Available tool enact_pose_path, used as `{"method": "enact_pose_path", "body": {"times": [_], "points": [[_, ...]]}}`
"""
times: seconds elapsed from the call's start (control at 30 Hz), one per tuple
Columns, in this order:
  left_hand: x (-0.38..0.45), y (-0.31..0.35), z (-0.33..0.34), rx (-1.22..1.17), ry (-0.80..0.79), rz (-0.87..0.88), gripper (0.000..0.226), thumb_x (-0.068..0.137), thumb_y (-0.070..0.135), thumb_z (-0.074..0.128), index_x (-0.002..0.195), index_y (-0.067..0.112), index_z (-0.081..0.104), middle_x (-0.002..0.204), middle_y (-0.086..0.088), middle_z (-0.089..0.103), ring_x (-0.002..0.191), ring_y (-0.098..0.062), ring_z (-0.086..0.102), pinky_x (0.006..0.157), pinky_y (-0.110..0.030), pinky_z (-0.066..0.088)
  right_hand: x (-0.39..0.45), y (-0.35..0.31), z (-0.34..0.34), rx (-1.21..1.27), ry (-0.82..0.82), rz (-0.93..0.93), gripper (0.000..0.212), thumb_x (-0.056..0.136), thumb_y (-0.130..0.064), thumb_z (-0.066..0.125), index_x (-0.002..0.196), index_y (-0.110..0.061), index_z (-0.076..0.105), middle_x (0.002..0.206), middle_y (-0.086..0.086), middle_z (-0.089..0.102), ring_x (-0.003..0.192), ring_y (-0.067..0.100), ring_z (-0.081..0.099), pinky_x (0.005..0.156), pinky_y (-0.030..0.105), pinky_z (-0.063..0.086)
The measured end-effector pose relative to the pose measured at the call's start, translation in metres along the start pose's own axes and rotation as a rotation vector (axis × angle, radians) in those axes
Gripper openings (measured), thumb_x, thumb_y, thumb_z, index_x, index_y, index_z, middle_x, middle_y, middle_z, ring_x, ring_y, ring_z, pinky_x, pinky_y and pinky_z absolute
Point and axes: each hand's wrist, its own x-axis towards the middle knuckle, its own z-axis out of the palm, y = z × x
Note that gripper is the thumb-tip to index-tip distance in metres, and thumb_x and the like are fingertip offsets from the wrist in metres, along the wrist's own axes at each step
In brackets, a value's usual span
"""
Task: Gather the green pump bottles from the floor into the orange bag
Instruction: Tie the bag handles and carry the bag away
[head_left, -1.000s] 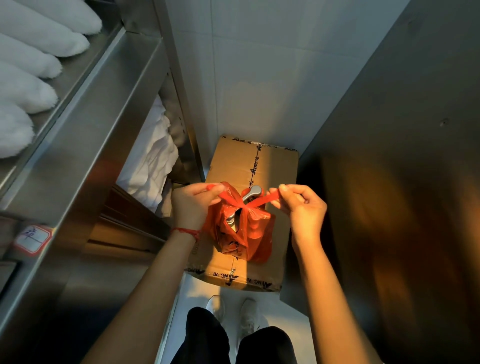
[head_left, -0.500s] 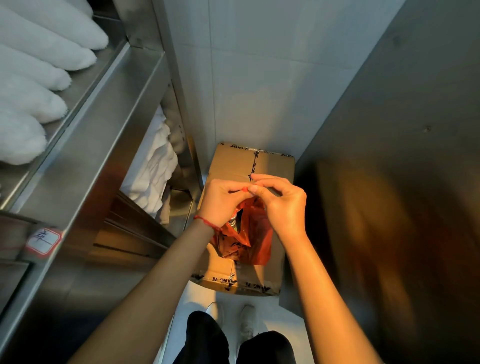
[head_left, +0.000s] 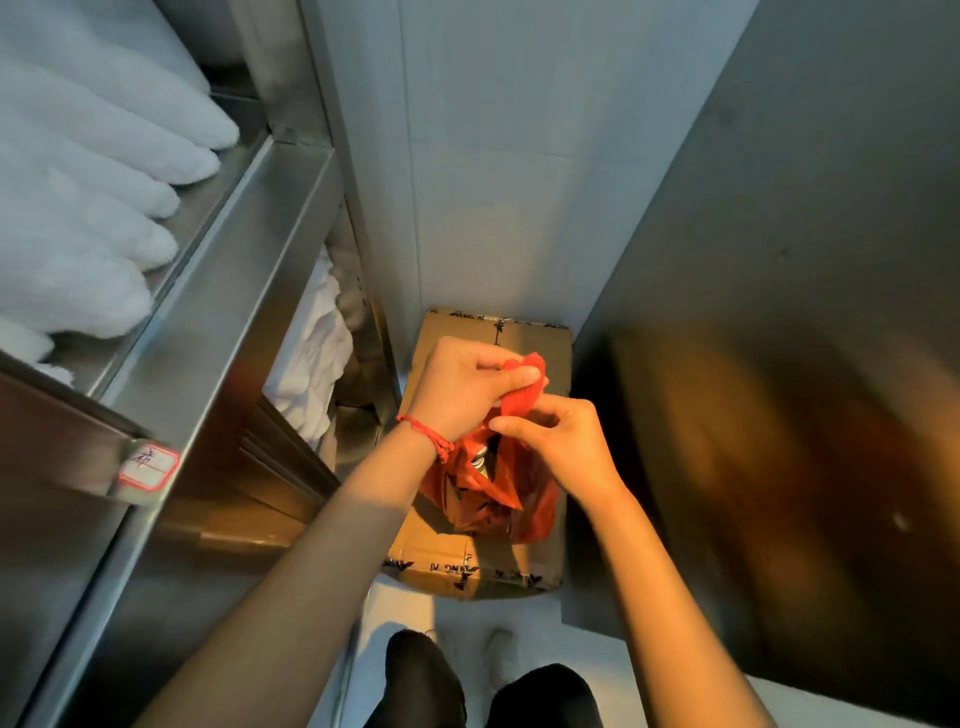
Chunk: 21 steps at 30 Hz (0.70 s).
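The space was a narrow aisle: a stainless steel shelving unit (head_left: 223, 291) filled the left side, a dark metal panel (head_left: 779, 312) the right, and a pale tiled wall (head_left: 483, 171) closed the far end. Folded white towels (head_left: 88, 208) lay stacked on the upper shelf, reaching nearly to its front lip, with more white linen (head_left: 317, 364) on the shelf below. A red-bordered label (head_left: 148, 467) sat on the shelf's front edge. A sealed cardboard box (head_left: 431, 551) filled almost the whole floor width between shelving and panel, leaving only a strip of pale floor (head_left: 519, 613) at its near edge, where the person's white shoes (head_left: 498, 649) stood.

The orange bag (head_left: 524, 499) sat on the box top, toward its right edge. Inside its mouth a silver pump head (head_left: 480, 460) showed; the bottle's colour could not be made out. The left hand (head_left: 462, 389) and right hand (head_left: 566, 447) were close together above the bag, each pinched closed on the bag's handles (head_left: 522, 400). A red string bracelet (head_left: 428, 434) circled the left wrist.
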Motion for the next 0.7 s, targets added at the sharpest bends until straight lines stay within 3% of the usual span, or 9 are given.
{"method": "enact_pose_path", "body": {"times": [0.1, 0.17, 0.3, 0.4, 0.5, 0.57, 0.7], "points": [[-0.006, 0.010, 0.001, -0.017, 0.030, 0.007, 0.010, 0.075, 0.000, 0.068, 0.084, 0.002, 0.071, 0.067, -0.001, 0.071, 0.054, 0.002, 0.062, 0.051, -0.012, 0.049, -0.009, -0.010, 0.004, -0.012, 0.031, -0.022, 0.010, 0.071, -0.016, 0.075, 0.074, -0.026, 0.074, 0.076, 0.025, 0.070, 0.067, 0.017, 0.056, 0.065, 0.037, 0.045], [-0.010, 0.013, 0.000, 0.020, 0.089, 0.017, 0.012, 0.074, 0.003, 0.070, 0.082, 0.011, 0.072, 0.057, 0.008, 0.069, 0.055, -0.001, 0.061, 0.053, -0.019, 0.052, -0.016, -0.016, 0.005, 0.014, 0.057, -0.025, 0.012, 0.075, -0.015, 0.072, 0.071, -0.027, 0.074, 0.079, 0.031, 0.069, 0.067, 0.018, 0.052, 0.065, 0.035, 0.042], [-0.026, 0.015, 0.001, 0.083, 0.163, 0.011, 0.030, 0.074, 0.004, 0.070, 0.059, 0.030, 0.070, 0.045, 0.016, 0.062, 0.051, -0.009, 0.057, 0.046, -0.018, 0.047, -0.030, -0.024, 0.003, 0.099, 0.060, 0.041, 0.014, 0.077, -0.008, 0.069, 0.070, -0.019, 0.074, 0.071, 0.015, 0.071, 0.069, 0.021, 0.056, 0.068, 0.036, 0.045], [-0.041, 0.014, 0.004, 0.051, 0.191, -0.013, 0.016, 0.075, 0.001, 0.068, 0.074, 0.017, 0.073, 0.055, 0.010, 0.066, 0.051, -0.007, 0.057, 0.043, -0.014, 0.046, -0.039, -0.024, 0.000, 0.140, -0.028, 0.093, 0.014, 0.078, -0.006, 0.067, 0.068, -0.013, 0.075, 0.068, 0.010, 0.074, 0.065, 0.020, 0.063, 0.064, 0.032, 0.051], [-0.056, 0.014, 0.004, 0.089, 0.245, -0.010, 0.012, 0.075, 0.000, 0.069, 0.087, 0.001, 0.071, 0.073, -0.004, 0.068, 0.055, 0.002, 0.058, 0.053, -0.012, 0.048, -0.049, -0.022, -0.002, 0.158, -0.106, 0.099, 0.021, 0.079, -0.005, 0.066, 0.062, -0.014, 0.074, 0.058, -0.003, 0.072, 0.054, 0.008, 0.065, 0.055, 0.019, 0.054], [-0.071, 0.012, 0.006, 0.122, 0.281, 0.021, 0.012, 0.074, 0.001, 0.069, 0.086, 0.004, 0.071, 0.080, -0.005, 0.068, 0.060, 0.005, 0.059, 0.060, -0.008, 0.047, -0.056, -0.019, -0.004, 0.158, -0.141, 0.107, 0.025, 0.079, -0.005, 0.066, 0.058, -0.017, 0.074, 0.055, -0.005, 0.071, 0.051, 0.006, 0.064, 0.051, 0.016, 0.050], [-0.109, 0.001, 0.017, 0.107, 0.420, 0.039, 0.019, 0.074, 0.002, 0.069, 0.076, 0.021, 0.070, 0.073, 0.006, 0.068, 0.059, 0.009, 0.060, 0.062, -0.006, 0.046, -0.074, -0.012, -0.006, 0.152, -0.220, 0.110, 0.030, 0.080, -0.005, 0.065, 0.055, -0.020, 0.073, 0.054, -0.007, 0.070, 0.049, 0.004, 0.061, 0.051, 0.014, 0.048]]}}
